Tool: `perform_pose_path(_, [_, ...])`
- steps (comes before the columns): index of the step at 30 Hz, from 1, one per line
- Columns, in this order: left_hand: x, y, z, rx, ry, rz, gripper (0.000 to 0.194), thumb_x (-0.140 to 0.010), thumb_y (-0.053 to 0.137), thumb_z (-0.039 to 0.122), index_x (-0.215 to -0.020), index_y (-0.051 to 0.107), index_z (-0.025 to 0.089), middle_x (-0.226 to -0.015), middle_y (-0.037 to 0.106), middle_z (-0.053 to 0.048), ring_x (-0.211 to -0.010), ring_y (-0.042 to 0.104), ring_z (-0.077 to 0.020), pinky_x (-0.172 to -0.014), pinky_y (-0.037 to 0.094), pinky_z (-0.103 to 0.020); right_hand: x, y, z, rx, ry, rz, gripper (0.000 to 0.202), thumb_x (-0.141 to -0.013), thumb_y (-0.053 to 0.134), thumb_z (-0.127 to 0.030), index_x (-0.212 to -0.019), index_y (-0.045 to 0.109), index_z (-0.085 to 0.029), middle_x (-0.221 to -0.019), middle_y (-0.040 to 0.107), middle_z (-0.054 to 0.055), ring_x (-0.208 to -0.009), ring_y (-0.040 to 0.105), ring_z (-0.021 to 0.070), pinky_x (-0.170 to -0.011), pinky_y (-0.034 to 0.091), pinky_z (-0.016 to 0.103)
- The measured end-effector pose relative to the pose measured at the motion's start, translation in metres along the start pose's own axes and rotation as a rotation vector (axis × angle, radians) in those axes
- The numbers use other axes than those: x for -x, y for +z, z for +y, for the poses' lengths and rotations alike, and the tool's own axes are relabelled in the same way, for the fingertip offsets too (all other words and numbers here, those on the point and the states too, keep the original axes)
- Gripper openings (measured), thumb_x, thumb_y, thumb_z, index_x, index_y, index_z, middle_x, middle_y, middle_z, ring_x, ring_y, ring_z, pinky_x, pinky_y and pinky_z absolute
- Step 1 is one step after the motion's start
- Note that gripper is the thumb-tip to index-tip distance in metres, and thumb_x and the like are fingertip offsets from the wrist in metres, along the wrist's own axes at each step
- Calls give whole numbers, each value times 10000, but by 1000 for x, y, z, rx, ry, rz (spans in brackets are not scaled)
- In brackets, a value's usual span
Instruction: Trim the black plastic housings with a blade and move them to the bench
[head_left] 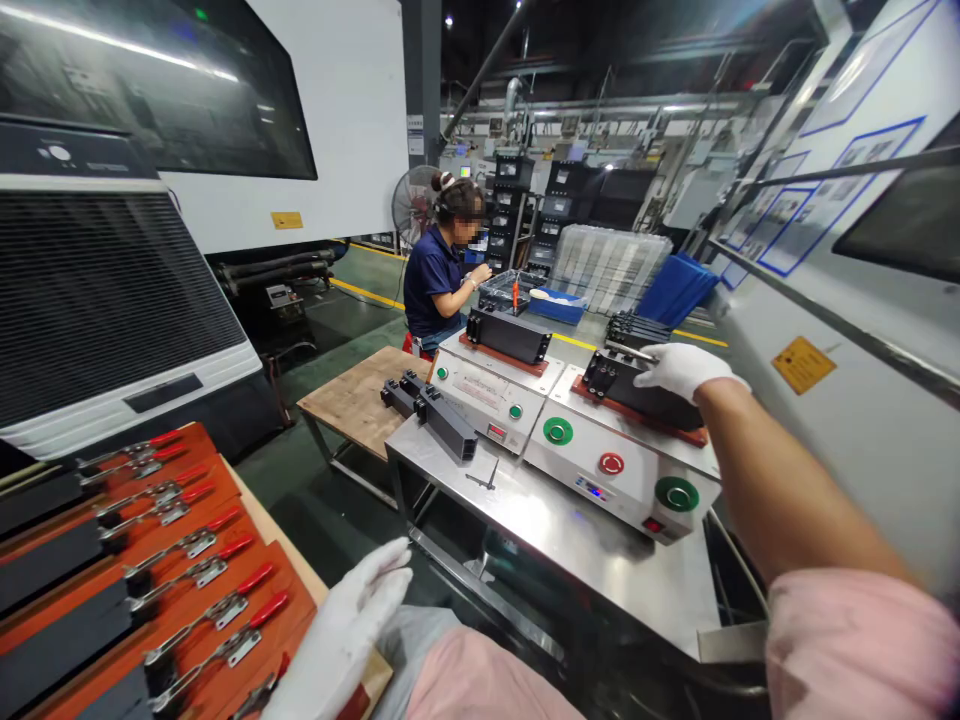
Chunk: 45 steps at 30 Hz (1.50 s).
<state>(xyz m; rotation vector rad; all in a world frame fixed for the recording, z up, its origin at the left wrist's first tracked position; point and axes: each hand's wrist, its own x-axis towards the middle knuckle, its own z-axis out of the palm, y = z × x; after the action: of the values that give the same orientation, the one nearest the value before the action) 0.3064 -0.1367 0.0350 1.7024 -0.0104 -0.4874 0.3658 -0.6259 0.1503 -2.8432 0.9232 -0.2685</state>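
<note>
My right hand (679, 372), in a white glove, is at a long black housing (652, 395) that lies on the red-brown base of the right-hand machine. Its fingers are closed around a slim grey rod (630, 351) whose tip reaches over the housing's left end. What kind of tool the rod is, I cannot make out. Low in front of me is my left hand (352, 620), also gloved. Its fingers are stretched out and it holds nothing. Another black housing (510, 335) sits on the left-hand machine (480, 395).
Dark housings (448, 425) and a small black piece (486, 475) lie on the steel table (555, 510). The right-hand machine (577, 460) has green and red buttons. Red-handled clamps (240, 595) line orange fixtures at left. A co-worker (442, 270) sits beyond a wooden table (360, 395).
</note>
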Motion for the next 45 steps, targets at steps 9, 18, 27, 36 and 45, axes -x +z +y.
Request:
perform_pose_path(9, [-95,99,3,-489,421,-347,526,-847,515,370,-1317,526,133,-1367,533,-142,-1251,504,-245,-1087,377,-394,162,139,54,-271,361,531,470,-818,464,-476,-1043,719,-151,-972,669,145,-867,597,290,-668,430,346])
perform_pose_path(18, [-174,221,12,-879,771,-326,697,-837,508,321,-1443,311,41,-1375,462,-226,-1254,450,-320,-1056,368,-447,171,160,86,-489,448,480,476,-751,514,-530,-911,733,-139,-894,684,123,-819,621,279,-693,458,351])
perform_pose_path(27, [-185,237,24,-1156,798,-224,639,-856,461,303,-1426,338,43,-1302,530,-183,-1132,499,-312,-963,418,-455,171,154,75,-307,511,397,373,-784,477,-450,-806,701,-153,-811,639,95,-730,588,256,-609,409,327])
perform_pose_path(36, [-152,212,10,-966,810,-341,495,-843,512,329,-1271,542,82,-1176,625,-159,-1080,562,-272,-959,446,-422,181,158,37,-470,282,496,393,-848,487,-421,-1055,675,-146,-898,664,100,-796,611,240,-710,471,336])
perform_pose_path(45, [-28,83,-107,-632,233,-74,328,-857,501,255,-1141,659,212,-1105,691,-72,-1035,636,-189,-979,494,-351,144,233,-115,-238,-346,-315,328,-915,455,-271,-1186,638,-246,-1044,655,93,-899,623,201,-782,460,278])
